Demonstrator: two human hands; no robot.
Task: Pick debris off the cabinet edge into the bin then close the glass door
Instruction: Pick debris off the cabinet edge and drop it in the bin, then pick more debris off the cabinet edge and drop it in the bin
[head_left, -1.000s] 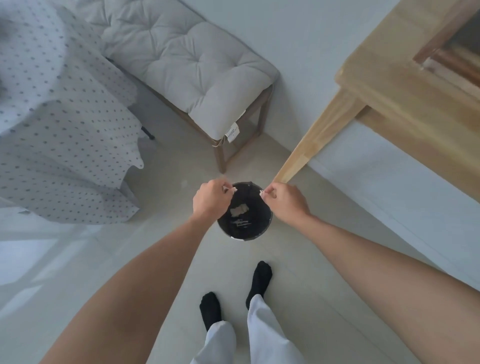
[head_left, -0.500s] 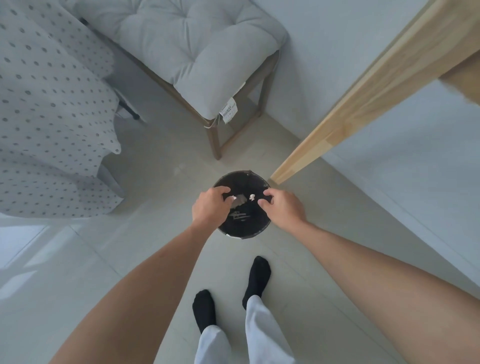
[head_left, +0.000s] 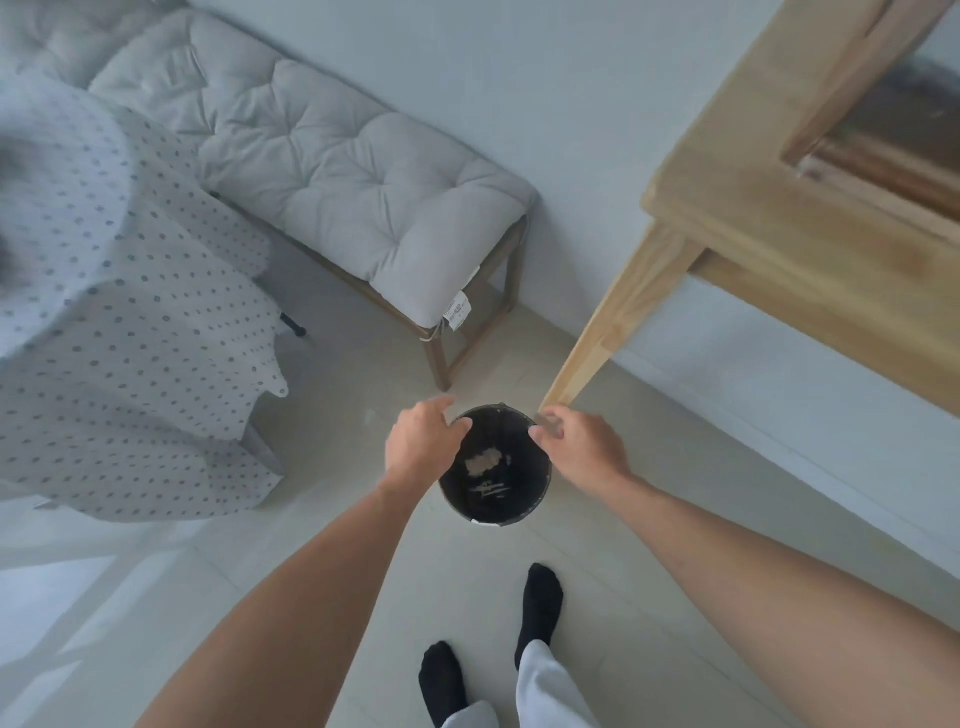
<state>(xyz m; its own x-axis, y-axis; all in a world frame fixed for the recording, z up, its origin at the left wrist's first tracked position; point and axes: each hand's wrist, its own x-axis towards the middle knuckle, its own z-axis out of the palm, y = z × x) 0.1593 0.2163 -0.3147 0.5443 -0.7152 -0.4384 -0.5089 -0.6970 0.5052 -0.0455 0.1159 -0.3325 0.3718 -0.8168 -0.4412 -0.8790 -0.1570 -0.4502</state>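
Observation:
A round black bin (head_left: 540, 499) stands on the pale floor by the foot of the wooden cabinet's leg (head_left: 597, 343). Pale scraps of debris (head_left: 483, 461) lie at its bottom. My left hand (head_left: 421, 447) hovers over the bin's left rim with fingers spread and nothing in it. Over the right rim, my right hand (head_left: 582, 447) has loosely curled fingers, blurred at the tips, and I see nothing held. The light wood cabinet (head_left: 779, 218) fills the upper right, with a framed opening (head_left: 883, 130) at the corner of the view.
A wooden bench with a grey tufted cushion (head_left: 363, 197) stands against the wall behind the bin. A white dotted cloth (head_left: 130, 338) hangs at the left. My feet in black socks (head_left: 540, 608) stand just in front of the bin.
Small white bits pinched in both hands a second ago have dropped into the bin. The fingers have opened, and my view has tilted back up toward the cabinet.

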